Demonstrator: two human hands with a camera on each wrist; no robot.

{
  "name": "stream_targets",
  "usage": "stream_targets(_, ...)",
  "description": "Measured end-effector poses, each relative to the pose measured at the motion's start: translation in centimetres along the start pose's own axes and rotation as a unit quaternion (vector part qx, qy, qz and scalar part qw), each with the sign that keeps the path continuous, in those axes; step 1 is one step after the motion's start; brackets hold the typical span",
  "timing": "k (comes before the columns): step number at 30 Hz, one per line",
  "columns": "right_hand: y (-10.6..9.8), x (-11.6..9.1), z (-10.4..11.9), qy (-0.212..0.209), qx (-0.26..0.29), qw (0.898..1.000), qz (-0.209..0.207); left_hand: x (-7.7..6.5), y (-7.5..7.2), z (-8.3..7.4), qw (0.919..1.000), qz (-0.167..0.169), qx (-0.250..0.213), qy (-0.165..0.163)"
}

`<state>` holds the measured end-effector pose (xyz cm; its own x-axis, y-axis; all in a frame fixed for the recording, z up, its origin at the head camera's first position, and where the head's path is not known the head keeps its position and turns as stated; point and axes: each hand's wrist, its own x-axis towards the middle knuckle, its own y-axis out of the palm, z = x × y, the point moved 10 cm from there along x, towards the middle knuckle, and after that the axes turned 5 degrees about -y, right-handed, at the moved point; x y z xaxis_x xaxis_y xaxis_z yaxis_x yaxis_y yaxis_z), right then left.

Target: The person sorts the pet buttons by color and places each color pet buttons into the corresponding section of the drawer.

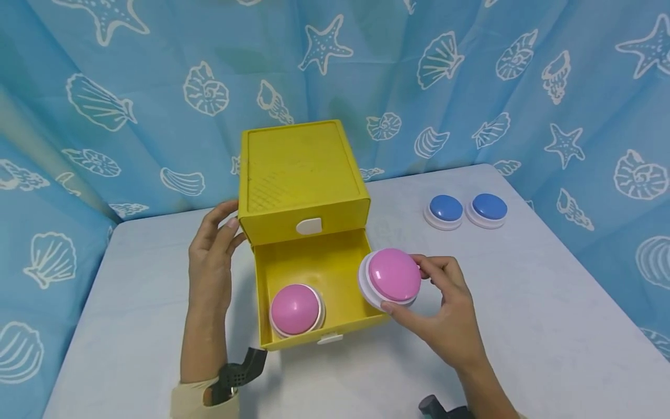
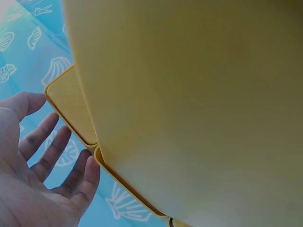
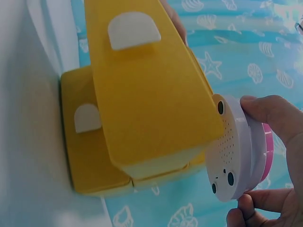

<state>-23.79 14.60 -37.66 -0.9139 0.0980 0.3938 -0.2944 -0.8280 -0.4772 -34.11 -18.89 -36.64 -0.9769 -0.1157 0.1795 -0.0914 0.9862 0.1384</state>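
My right hand (image 1: 447, 308) pinches a pink push button (image 1: 395, 274) with a round white base, thumb at the near rim and fingers at the far side. It is tilted over the right front corner of an open yellow drawer (image 1: 335, 265). The right wrist view shows the button's white underside (image 3: 227, 151) with small holes and dark feet. A second pink button (image 1: 295, 309) sits in the drawer's front left corner. My left hand (image 1: 211, 256) touches the left side of the yellow drawer cabinet (image 1: 303, 166), fingers spread and slightly bent.
Two blue buttons (image 1: 445, 209) with white bases stand side by side at the right back of the white table (image 1: 523, 326). Above the open drawer is a closed one with a white tab (image 1: 309, 226). A shell-patterned blue curtain (image 1: 366, 75) hangs behind.
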Motion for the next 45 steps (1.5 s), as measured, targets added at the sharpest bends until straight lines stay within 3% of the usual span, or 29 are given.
stream_targets(5, 0.5, 0.1, 2.7, -0.004, 0.017, 1.000, 0.012, 0.0, 0.1, 0.1, 1.0000, -0.003, 0.007, -0.004)
stream_targets(9, 1.1, 0.0, 3.5, -0.005, 0.033, 0.999, 0.020, 0.0, 0.2, 0.1, 0.9998, -0.005, 0.019, -0.004)
stream_targets(13, 2.2, -0.1, 2.5, -0.007, 0.039, 0.999, 0.029, 0.0, 0.3, -0.1, 0.9998, -0.003, 0.022, -0.001)
stream_targets(19, 4.2, -0.4, 0.4, -0.018, -0.021, 0.998, 0.048, 0.1, 0.4, 0.0, 0.9997, -0.004, 0.025, -0.003)
stream_targets(23, 3.5, -0.5, 0.5, -0.053, 0.016, 0.998, 0.015, 0.0, 0.6, -0.1, 0.9998, 0.003, 0.020, 0.000)
stream_targets(26, 2.1, -0.8, 2.1, -0.104, 0.064, 0.992, -0.029, 0.0, 0.6, -0.2, 0.9998, 0.005, 0.017, 0.000)
stream_targets(30, 0.1, -2.2, 4.9, -0.177, 0.112, 0.973, -0.094, 0.0, 0.7, -0.4, 0.9999, 0.006, 0.012, 0.002)
stream_targets(33, -0.5, -4.0, 6.0, -0.224, 0.129, 0.959, -0.118, 0.1, 0.8, -0.5, 0.9998, 0.009, 0.014, 0.006)
stream_targets(35, 0.1, -5.1, 6.3, -0.247, 0.140, 0.954, -0.098, 0.2, 0.9, -0.6, 0.9998, 0.011, 0.013, 0.009)
stream_targets(41, 6.2, -7.2, 4.2, -0.212, 0.134, 0.966, 0.061, 0.1, 0.4, -0.5, 0.9999, 0.009, -0.011, 0.007)
stream_targets(45, 8.7, -7.8, 2.2, -0.193, 0.137, 0.967, 0.094, -0.1, 0.1, -0.1, 1.0000, 0.002, -0.008, -0.001)
